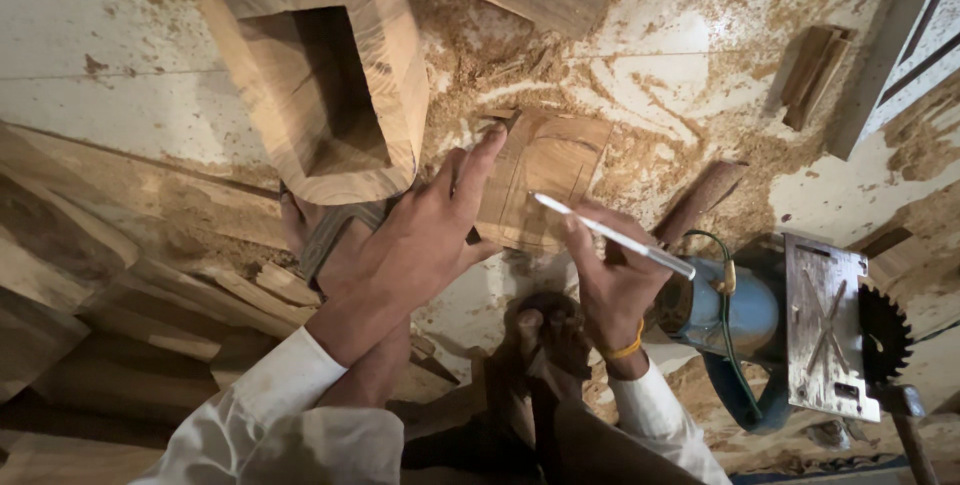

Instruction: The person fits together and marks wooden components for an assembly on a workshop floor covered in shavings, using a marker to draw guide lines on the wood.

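On the sawdust-strewn floor [120, 45], between the 2 hands, lies 1 flat wooden workpiece [545, 180] with curved pencil lines and a rounded outline.

Handling, as judged: the piece looks stiff, solid and fairly light; its dusty face may slide, so it is best pinned flat from above or gripped at the side edges.

Left hand [415, 240]: fingers spread narrow, forefinger stretched onto the upper left edge of the workpiece, pressing it down; it closes on nothing.

Right hand [605, 280]: closed on a white pencil [610, 235], held between thumb and fingertips, tip resting over the face of the piece.

Nearby: 1 hollow wooden block [320, 75] just beside the left hand; 1 circular saw [830, 330] beside the right wrist; bare feet by the workpiece's near edge.
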